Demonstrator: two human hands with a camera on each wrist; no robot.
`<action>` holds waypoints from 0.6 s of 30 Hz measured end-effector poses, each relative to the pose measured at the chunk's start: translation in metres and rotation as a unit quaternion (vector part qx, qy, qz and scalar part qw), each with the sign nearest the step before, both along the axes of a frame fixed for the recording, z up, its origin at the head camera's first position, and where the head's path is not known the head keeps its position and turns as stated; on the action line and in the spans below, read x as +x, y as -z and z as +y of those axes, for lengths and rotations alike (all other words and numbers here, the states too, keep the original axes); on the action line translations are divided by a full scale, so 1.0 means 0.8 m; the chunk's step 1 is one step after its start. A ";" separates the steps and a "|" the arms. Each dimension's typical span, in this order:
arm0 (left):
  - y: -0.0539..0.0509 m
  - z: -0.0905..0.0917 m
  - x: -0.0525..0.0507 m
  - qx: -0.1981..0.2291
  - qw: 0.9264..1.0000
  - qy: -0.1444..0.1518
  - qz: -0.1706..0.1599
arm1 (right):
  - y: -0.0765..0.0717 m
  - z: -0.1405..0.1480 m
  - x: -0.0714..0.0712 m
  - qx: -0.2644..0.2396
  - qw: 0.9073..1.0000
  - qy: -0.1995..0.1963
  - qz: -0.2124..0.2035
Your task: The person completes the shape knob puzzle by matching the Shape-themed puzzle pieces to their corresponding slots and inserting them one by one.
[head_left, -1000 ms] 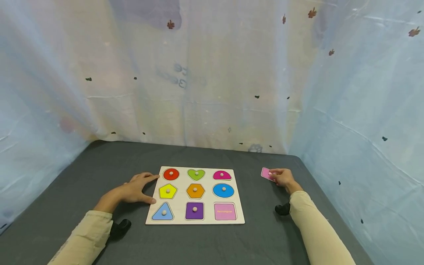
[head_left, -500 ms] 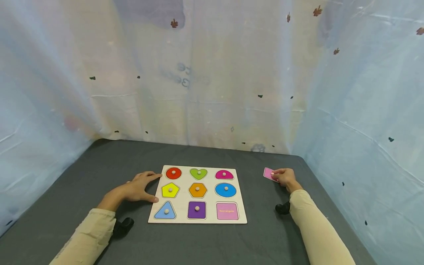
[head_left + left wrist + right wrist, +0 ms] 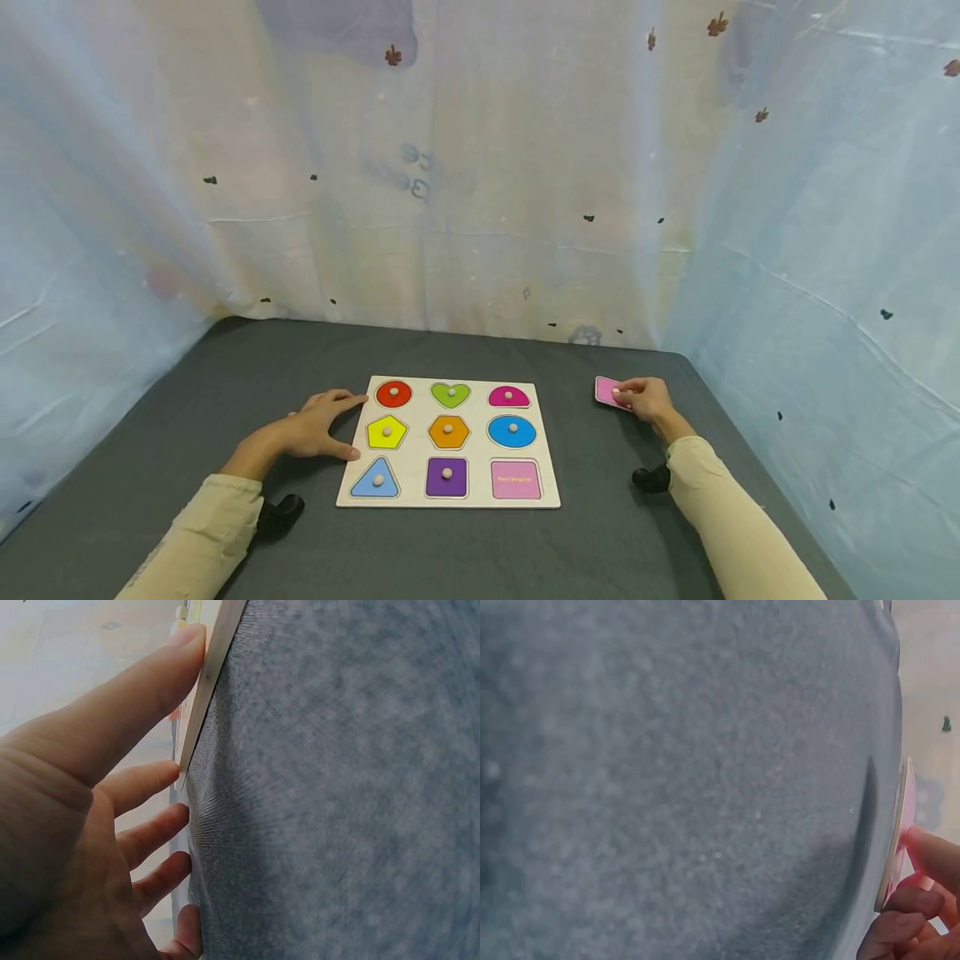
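Note:
A white shape puzzle board (image 3: 412,465) lies on the dark cloth, its several coloured knobbed pieces set in their recesses. At its lower right the pink recess (image 3: 515,481) shows the printed word "Rectangular". My left hand (image 3: 311,427) touches the board's left edge with thumb and index finger spread; in the left wrist view the thumb (image 3: 142,690) rests on the board's edge (image 3: 201,705). Off to the right, my right hand (image 3: 648,401) pinches the knob of a pink rectangular puzzle piece (image 3: 604,388). The right wrist view shows that piece (image 3: 898,855) edge-on, close to the cloth.
The dark grey cloth (image 3: 480,550) covers the table. Pale patterned curtains (image 3: 480,167) hang behind it and on both sides. A black curved object (image 3: 279,515) is at the left wrist, and a similar black one (image 3: 651,478) at the right wrist.
The view has shifted slightly. The right forearm has moved a little to the right, and the pink rectangular piece has turned slightly in the right hand. The left hand stays at the board's edge.

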State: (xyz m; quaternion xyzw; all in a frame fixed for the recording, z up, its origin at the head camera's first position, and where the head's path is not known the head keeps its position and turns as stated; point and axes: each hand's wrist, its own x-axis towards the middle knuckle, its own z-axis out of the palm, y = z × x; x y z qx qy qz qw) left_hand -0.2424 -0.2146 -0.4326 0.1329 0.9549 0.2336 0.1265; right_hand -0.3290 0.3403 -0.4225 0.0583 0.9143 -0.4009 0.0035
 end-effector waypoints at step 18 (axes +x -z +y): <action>-0.001 0.000 0.002 0.002 1.000 0.001 0.004 | -0.019 -0.020 0.026 0.032 0.995 -0.087 0.034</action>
